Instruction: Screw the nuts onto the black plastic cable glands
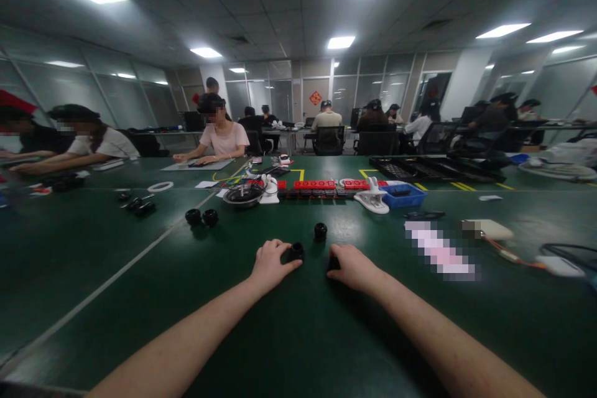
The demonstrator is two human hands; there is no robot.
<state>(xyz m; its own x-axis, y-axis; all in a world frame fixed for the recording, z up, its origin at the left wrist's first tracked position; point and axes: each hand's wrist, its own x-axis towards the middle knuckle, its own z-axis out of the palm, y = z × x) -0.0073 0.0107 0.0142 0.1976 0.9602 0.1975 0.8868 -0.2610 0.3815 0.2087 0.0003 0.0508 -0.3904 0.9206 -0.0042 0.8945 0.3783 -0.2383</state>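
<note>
Near the middle of the green table (261, 336), my left hand (270, 267) has its thumb and fingers closed around a small black cylindrical part (297, 252) with a hollow-looking top. To the right, my right hand (354, 268) pinches another small black part (333, 262), mostly covered by the fingers. Both parts are low at the table surface. Between and just beyond the hands stands a third black cylindrical part (320, 232), touched by neither. Two similar black round parts (201, 217) sit side by side farther left.
Beyond the hands lie red blocks in a row (314, 185), white stands (372, 197), a blue bin (405, 195) and a dark coiled item (242, 194). A pale device with an orange cable (494, 230) is at right. Across the table sits a person (224, 137); others work nearby.
</note>
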